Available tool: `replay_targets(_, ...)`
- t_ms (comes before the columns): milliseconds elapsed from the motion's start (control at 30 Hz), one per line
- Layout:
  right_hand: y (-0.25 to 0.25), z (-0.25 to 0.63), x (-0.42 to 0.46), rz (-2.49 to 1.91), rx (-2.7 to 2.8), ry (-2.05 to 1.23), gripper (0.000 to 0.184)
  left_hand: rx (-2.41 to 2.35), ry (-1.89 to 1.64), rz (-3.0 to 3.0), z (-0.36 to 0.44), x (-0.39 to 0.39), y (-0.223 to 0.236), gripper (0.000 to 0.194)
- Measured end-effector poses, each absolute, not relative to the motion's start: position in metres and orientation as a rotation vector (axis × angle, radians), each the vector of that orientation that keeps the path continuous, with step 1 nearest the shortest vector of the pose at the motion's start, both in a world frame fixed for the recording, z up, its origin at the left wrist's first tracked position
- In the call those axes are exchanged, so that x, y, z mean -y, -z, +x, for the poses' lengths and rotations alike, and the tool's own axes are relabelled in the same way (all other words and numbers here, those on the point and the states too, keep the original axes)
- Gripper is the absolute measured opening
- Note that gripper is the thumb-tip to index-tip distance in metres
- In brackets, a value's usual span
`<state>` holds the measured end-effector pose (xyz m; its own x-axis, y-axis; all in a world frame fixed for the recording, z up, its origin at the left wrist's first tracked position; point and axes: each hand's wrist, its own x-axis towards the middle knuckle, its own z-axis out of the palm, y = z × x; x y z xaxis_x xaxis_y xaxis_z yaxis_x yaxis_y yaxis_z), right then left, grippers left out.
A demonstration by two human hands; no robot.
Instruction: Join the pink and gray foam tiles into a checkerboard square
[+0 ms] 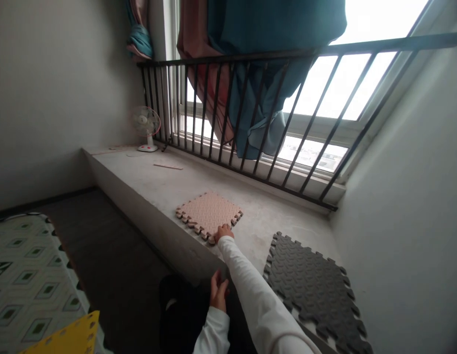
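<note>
A pink foam puzzle mat [209, 211] with toothed edges lies on the pale ledge below the window; its edge looks thick, perhaps more than one layer. At its near right corner is my right hand [224, 232], fingers curled over the corner and gripping it. Lower down, in front of the ledge, my left hand [218, 291] hangs with its fingers apart and nothing in them. To the right of my right arm, a dark grey foam puzzle mat [311, 285] lies on the same ledge, partly covered by the sleeve.
The ledge [139, 172] runs along a black railing [235, 118] with curtains [258, 73] behind. A small fan [147, 128] stands at its far end, near a thin strip [168, 167]. At lower left are a patterned bed-like surface [29, 275] and a yellow sheet with holes [71, 337].
</note>
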<state>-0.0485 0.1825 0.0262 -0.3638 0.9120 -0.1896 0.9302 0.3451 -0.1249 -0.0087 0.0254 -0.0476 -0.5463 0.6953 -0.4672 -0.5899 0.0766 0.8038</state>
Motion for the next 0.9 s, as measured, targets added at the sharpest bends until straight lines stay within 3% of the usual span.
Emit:
replay_targets(433,-0.028,-0.02,-0.185,1.594,-2.624,0.25,0.037,-1.385,-1.64,0.095,0.001,-0.043,0.058,0.04)
replay_targets(633,-0.041,0.095,-0.163,1.632,-2.671,0.38,0.039,-1.389,-1.654,0.095,-0.006,-0.039,0.05,0.038)
replay_targets(900,-0.017,0.267,-0.12,1.776,-2.75,0.49,0.03,-1.395,-1.683,0.095,-0.007,-0.034,0.046,0.035)
